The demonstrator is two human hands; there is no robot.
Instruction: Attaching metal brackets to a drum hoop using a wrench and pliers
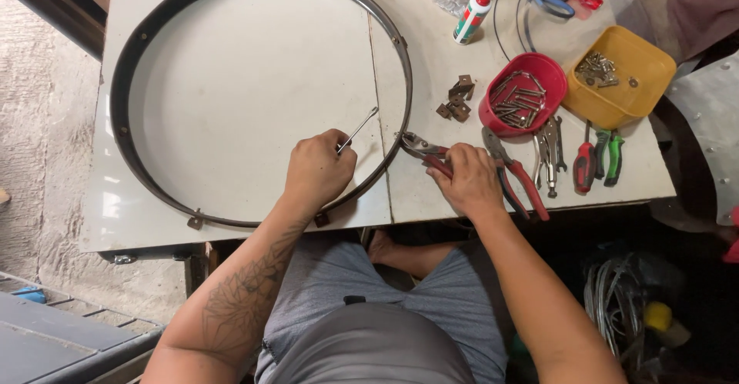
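Head view: your left hand (pixel 319 170) sits inside the big black metal hoop (pixel 127 68), low near its front arc, on the white counter (pixel 431 68). Its fingers are clenched around a thin metal rod (pixel 359 129) that sticks up and right out of the fist, toward the hoop's right side. Your right hand (pixel 469 180) is just outside the hoop, fingers closed on the red handles of a pair of pliers (pixel 422 148). The plier nose points left and meets the hoop's rim at its lower right arc; whether it actually bites the rim you cannot tell at this size. So the hoop rim runs between your two hands, rod tip inside, plier nose at the outer edge.

Just right of your right hand lies a second red-handled pliers (pixel 517 174), then locking pliers (pixel 548 153), then a red screwdriver (pixel 584 164) and a green one (pixel 613 157). Behind them: a red bowl (pixel 523 91) of metal pins, a yellow tray (pixel 620 76) with screws, small brown brackets (pixel 457 97) near the hoop, a glue bottle (pixel 473 13) with red cap. Small tabs hang off the hoop's front edge.
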